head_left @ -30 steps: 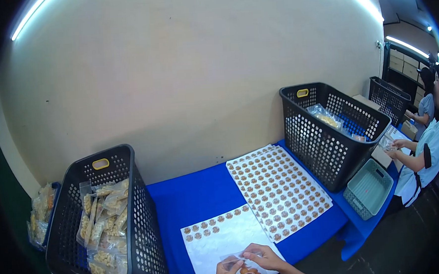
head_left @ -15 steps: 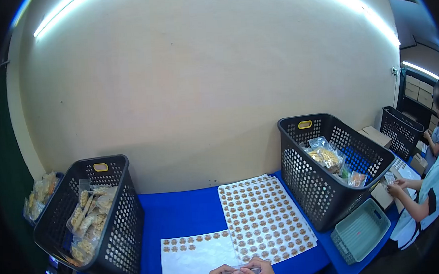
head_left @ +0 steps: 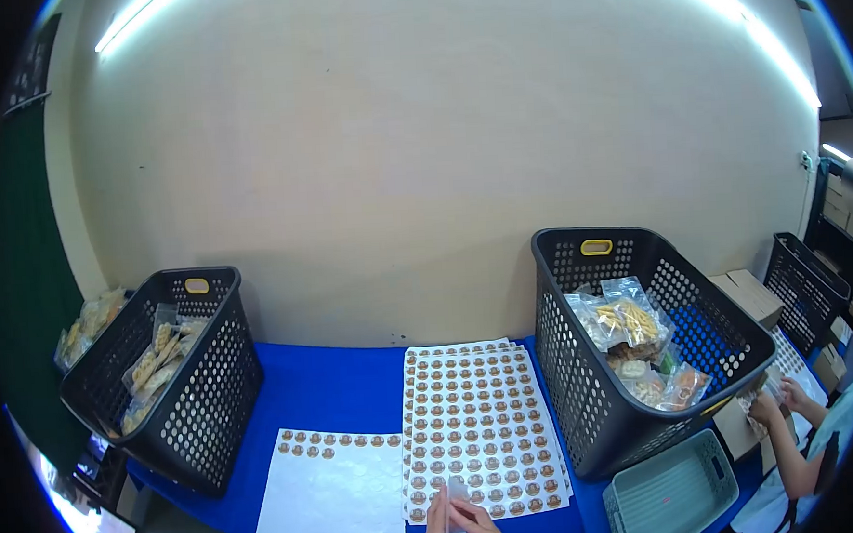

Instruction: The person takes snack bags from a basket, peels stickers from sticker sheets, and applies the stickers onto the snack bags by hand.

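At the bottom middle, my left hand [head_left: 436,528] and my right hand [head_left: 481,528] are close together. Both are closed on a small clear plastic bag [head_left: 456,495], which stands up between the fingers; its contents are hard to make out. Just behind them lies a stack of white sticker sheets [head_left: 483,428] printed with rows of round brown stickers. To its left, a mostly bare white backing sheet [head_left: 332,489] has some round stickers left along its top.
A black basket [head_left: 217,413] with bagged snacks stands left on the blue tablecloth [head_left: 307,379]. Another black basket [head_left: 587,393] of bagged snacks stands right, behind a grey-green tray [head_left: 670,500]. At the far right, a co-worker's hands [head_left: 781,402] handle a bag.
My view has shifted, so the sheets and left basket appear higher. My hands have gone from side by side, pinching across the bag, to fingers pointing up with the bag upright between them.
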Tool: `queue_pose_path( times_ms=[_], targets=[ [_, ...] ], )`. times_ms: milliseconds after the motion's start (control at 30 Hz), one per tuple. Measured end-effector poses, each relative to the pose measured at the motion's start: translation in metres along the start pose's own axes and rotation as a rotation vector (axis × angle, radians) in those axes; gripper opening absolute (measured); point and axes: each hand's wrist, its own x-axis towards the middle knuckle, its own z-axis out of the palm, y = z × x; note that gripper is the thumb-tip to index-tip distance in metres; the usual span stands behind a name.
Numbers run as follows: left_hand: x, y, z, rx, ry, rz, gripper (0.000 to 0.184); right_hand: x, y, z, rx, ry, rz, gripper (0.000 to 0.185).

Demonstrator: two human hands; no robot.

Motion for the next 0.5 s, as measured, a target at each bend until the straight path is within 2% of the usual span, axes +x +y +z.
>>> queue_pose_path(
  times_ms=[67,100,133,167,200,233,267,300,367,400,433,467,500],
  targets=[
    [-0.019,-0.025,0.006,-0.142,0.155,-0.356,0.053,0.001,-0.004,-0.006,0.047,-0.01,0.009,0.045],
    [-0.009,-0.011,0.004,-0.162,0.289,-0.318,0.034,0.001,-0.003,-0.01,0.059,-0.026,0.012,0.045],
    [-0.004,-0.001,0.0,-0.15,0.304,-0.33,0.034,0.0,-0.002,-0.012,0.027,0.089,0.115,0.043],
    [0.0,0.008,-0.006,-0.079,0.219,-0.302,0.03,0.0,0.0,-0.013,-0.007,0.205,0.218,0.04],
    [0.004,0.014,-0.01,-0.009,0.131,-0.274,0.026,0.005,0.002,-0.014,-0.064,0.368,0.159,0.035],
    [0.008,0.018,-0.007,0.034,0.158,-0.135,0.023,0.001,0.015,-0.013,0.014,0.385,0.173,0.036],
    [0.006,0.016,-0.007,0.044,0.164,-0.141,0.023,-0.003,0.027,-0.014,0.089,0.402,0.186,0.037],
    [0.004,0.012,-0.008,0.064,0.097,-0.153,0.023,0.002,0.017,-0.024,0.097,0.396,0.191,0.037],
    [0.001,0.01,-0.009,0.081,0.03,-0.173,0.024,0.015,-0.003,-0.05,0.401,-0.2,0.424,0.041],
    [0.002,0.011,-0.009,-0.053,-0.019,-0.303,0.028,0.016,-0.004,-0.052,0.404,-0.203,0.434,0.041],
    [0.004,0.012,-0.008,-0.19,-0.066,-0.43,0.034,0.017,-0.003,-0.052,0.335,-0.138,0.345,0.027],
    [0.006,0.011,-0.006,-0.193,-0.063,-0.44,0.034,0.018,-0.003,-0.053,0.268,-0.074,0.255,0.016],
    [0.009,0.009,-0.004,-0.264,-0.044,-0.448,0.022,0.02,-0.004,-0.06,0.215,-0.094,0.219,0.013]
  ],
)
